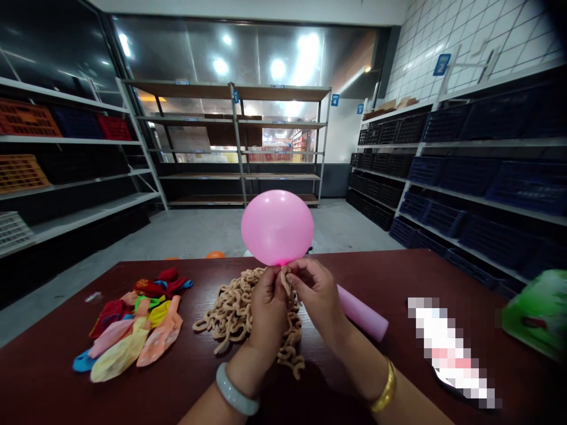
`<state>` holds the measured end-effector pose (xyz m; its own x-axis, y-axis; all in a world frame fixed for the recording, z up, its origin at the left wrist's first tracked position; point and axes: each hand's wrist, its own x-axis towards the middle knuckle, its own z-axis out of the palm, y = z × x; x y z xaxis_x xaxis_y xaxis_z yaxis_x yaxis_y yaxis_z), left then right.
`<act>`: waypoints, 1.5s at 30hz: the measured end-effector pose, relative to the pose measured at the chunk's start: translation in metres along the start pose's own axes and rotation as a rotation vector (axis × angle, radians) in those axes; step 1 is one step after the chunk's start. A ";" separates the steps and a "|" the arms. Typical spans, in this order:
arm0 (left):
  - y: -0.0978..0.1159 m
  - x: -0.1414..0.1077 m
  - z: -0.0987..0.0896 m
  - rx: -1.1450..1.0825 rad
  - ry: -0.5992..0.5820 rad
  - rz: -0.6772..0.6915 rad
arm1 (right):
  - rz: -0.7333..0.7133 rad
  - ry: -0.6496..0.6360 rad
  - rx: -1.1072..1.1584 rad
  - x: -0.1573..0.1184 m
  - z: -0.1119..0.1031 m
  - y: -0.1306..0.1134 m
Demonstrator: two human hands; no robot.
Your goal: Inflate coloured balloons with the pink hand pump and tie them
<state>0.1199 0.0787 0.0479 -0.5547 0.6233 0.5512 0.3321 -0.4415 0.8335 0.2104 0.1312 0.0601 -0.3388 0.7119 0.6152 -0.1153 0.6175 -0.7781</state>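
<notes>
A blown-up pink balloon (277,228) stands above the table with its neck down between my hands. My left hand (270,304) is closed in a pinch at the balloon's neck. Right against it, my right hand (316,292) pinches a strand of thick tan cord (286,282) just under the balloon. The fingertips hide how the cord and neck meet. The strand appears to run down to a curly heap of the same tan cord (233,310) behind and beside my left hand. Beside my right wrist lies a pink tube (363,314).
Limp balloons (137,330) in several colours lie on the dark red table (195,392) at left. A pixelated flat object (452,354) and a green-and-white package (538,313) are at right. Shelves with crates (469,177) line the room. An orange round thing (215,255) shows past the far edge.
</notes>
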 end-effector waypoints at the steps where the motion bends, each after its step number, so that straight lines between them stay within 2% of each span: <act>1: -0.002 0.000 0.000 0.012 0.005 0.017 | 0.008 -0.010 0.012 0.000 -0.001 0.000; 5: -0.006 0.000 -0.003 0.077 -0.012 0.075 | 0.031 -0.012 0.026 0.002 -0.003 -0.005; 11: -0.001 -0.001 -0.005 0.180 -0.055 0.083 | 0.241 -0.075 0.176 0.007 -0.008 -0.015; 16: -0.005 0.000 -0.006 0.193 -0.093 0.124 | 0.297 -0.071 0.298 0.004 -0.007 -0.014; 18: -0.006 0.002 -0.007 0.207 -0.097 0.155 | 0.256 -0.065 0.237 0.002 -0.007 -0.013; 23: -0.006 0.003 -0.009 0.187 -0.089 0.187 | -0.124 -0.022 -0.127 0.000 -0.009 -0.014; 26: -0.006 0.001 -0.009 0.152 -0.092 0.168 | -0.238 -0.019 -0.210 -0.001 -0.008 -0.015; 31: -0.007 0.000 -0.008 0.092 -0.078 0.136 | -0.309 -0.031 -0.280 -0.001 -0.009 -0.014; 35: -0.005 -0.001 -0.007 0.025 -0.069 0.082 | -0.360 -0.044 -0.248 0.001 -0.010 -0.016; 41: 0.001 -0.002 -0.008 0.005 -0.095 0.054 | -0.224 -0.006 -0.139 0.000 -0.009 -0.011; 45: -0.001 -0.002 -0.009 0.086 -0.085 0.093 | -0.223 -0.048 -0.130 0.003 -0.012 -0.011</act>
<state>0.1140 0.0719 0.0460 -0.4528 0.6366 0.6243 0.4449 -0.4455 0.7770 0.2215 0.1309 0.0720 -0.3632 0.5384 0.7604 -0.0718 0.7975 -0.5990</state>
